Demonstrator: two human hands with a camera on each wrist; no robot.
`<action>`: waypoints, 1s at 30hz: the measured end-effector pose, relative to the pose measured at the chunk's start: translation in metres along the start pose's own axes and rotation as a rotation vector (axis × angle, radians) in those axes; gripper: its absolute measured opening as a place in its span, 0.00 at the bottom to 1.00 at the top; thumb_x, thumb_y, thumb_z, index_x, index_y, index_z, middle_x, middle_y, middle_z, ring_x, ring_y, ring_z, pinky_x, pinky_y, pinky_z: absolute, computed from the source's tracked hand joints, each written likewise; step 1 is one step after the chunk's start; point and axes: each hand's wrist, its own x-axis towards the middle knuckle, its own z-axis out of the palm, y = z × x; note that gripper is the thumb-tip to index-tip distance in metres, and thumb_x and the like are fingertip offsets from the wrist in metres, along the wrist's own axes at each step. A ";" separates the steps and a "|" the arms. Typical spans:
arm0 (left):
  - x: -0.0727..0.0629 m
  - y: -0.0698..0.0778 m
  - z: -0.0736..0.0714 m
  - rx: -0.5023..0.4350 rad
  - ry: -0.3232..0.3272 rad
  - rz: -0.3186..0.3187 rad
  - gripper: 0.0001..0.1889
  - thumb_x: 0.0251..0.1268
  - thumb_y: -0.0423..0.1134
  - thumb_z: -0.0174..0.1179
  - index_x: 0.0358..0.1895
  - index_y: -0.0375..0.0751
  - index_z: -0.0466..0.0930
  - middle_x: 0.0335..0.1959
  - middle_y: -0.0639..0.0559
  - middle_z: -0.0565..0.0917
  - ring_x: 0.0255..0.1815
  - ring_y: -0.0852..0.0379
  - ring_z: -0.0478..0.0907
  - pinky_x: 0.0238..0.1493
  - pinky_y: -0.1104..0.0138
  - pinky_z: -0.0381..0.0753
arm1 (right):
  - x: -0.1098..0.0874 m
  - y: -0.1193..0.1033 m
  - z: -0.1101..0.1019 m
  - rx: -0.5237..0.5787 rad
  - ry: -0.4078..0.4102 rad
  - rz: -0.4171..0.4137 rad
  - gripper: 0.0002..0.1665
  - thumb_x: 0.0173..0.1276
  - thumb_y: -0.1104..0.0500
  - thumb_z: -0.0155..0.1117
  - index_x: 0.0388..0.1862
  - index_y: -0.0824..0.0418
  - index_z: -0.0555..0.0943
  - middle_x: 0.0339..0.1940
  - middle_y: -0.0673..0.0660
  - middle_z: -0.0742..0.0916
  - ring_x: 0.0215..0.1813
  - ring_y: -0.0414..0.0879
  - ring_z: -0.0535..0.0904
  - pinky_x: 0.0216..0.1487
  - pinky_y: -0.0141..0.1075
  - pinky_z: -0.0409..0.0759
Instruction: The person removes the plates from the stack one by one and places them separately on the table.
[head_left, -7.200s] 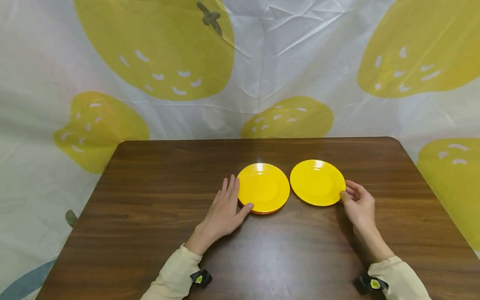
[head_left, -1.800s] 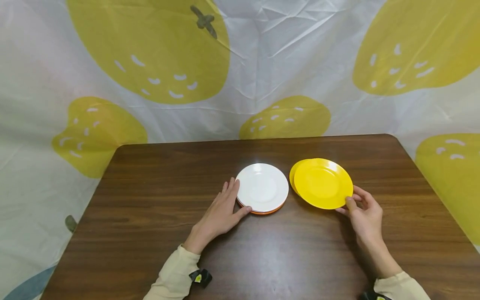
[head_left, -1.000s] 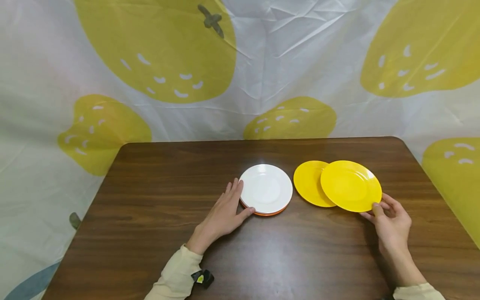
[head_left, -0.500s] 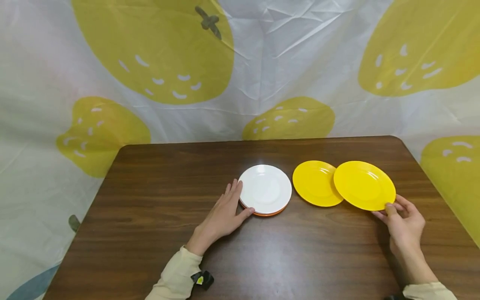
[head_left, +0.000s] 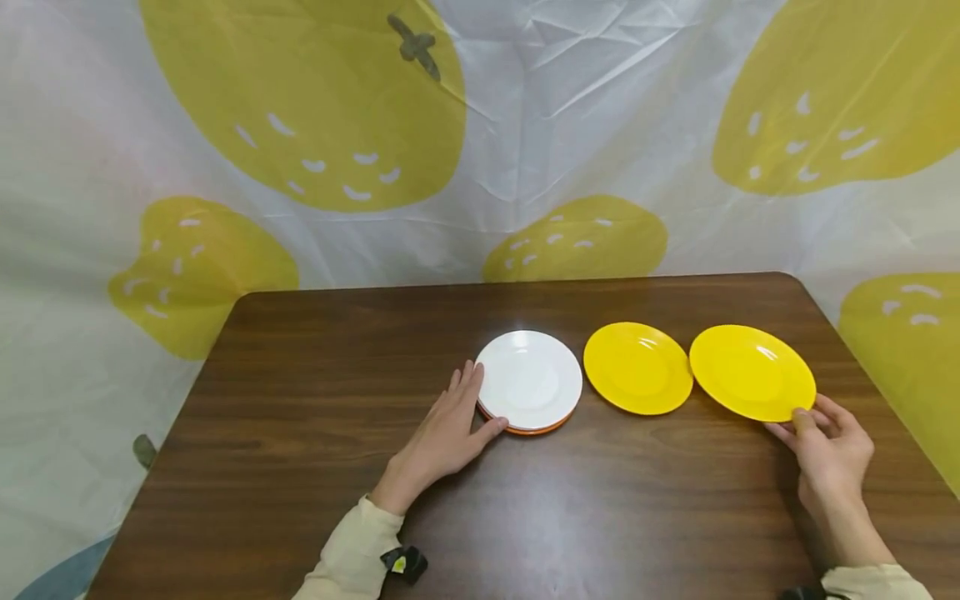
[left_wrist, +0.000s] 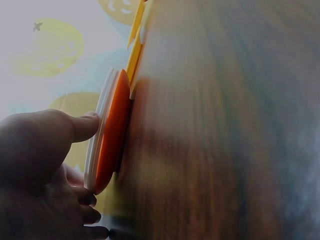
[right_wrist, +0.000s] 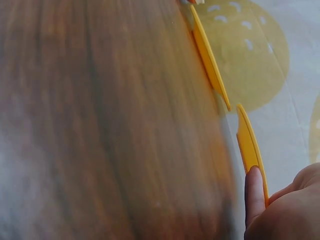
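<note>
In the head view, a white plate (head_left: 529, 380) tops a small stack, with an orange plate (head_left: 536, 431) showing below it. My left hand (head_left: 442, 437) rests against the near left side of this stack, fingers straight along the edge and thumb (left_wrist: 86, 127) touching the rim. One yellow plate (head_left: 637, 368) lies on the table right of the stack. Farther right, my right hand (head_left: 832, 454) pinches a second yellow plate (head_left: 752, 372) at its near right rim, thumb on top and fingers (right_wrist: 255, 192) underneath. The right wrist view shows this plate raised off the table.
Everything sits on a brown wood-grain table (head_left: 517, 517) with rounded far corners. Behind its far edge hangs a white cloth (head_left: 495, 167) printed with yellow fruit.
The yellow plate was lifted off the stack, baring the white one. My right hand has carried it rightward, past the yellow plate on the table. My left hand has stayed at the stack.
</note>
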 end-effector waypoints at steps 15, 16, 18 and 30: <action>-0.003 0.001 0.000 0.009 -0.004 -0.004 0.45 0.75 0.59 0.54 0.83 0.39 0.43 0.84 0.39 0.45 0.84 0.38 0.42 0.81 0.43 0.52 | 0.005 -0.001 -0.003 -0.111 0.030 0.083 0.31 0.73 0.71 0.53 0.74 0.61 0.64 0.36 0.47 0.80 0.29 0.35 0.83 0.29 0.28 0.86; -0.003 0.001 0.001 0.008 -0.007 -0.006 0.46 0.75 0.59 0.54 0.83 0.39 0.43 0.84 0.39 0.45 0.84 0.38 0.42 0.81 0.43 0.52 | 0.005 -0.001 -0.003 -0.134 0.033 0.083 0.35 0.72 0.71 0.53 0.77 0.63 0.60 0.38 0.47 0.79 0.30 0.33 0.82 0.30 0.28 0.86; -0.003 0.001 0.002 0.006 -0.016 -0.010 0.46 0.75 0.59 0.53 0.83 0.39 0.42 0.84 0.39 0.45 0.84 0.38 0.42 0.81 0.43 0.51 | 0.004 -0.001 -0.003 -0.186 0.040 0.084 0.39 0.72 0.71 0.52 0.81 0.64 0.55 0.42 0.46 0.77 0.32 0.31 0.81 0.31 0.26 0.85; -0.002 0.000 0.004 -0.010 -0.016 -0.019 0.46 0.75 0.61 0.53 0.83 0.41 0.43 0.84 0.40 0.44 0.84 0.38 0.41 0.80 0.42 0.51 | -0.002 0.000 0.002 -0.578 0.085 -0.015 0.39 0.74 0.58 0.54 0.81 0.64 0.58 0.52 0.42 0.74 0.43 0.24 0.69 0.38 0.09 0.70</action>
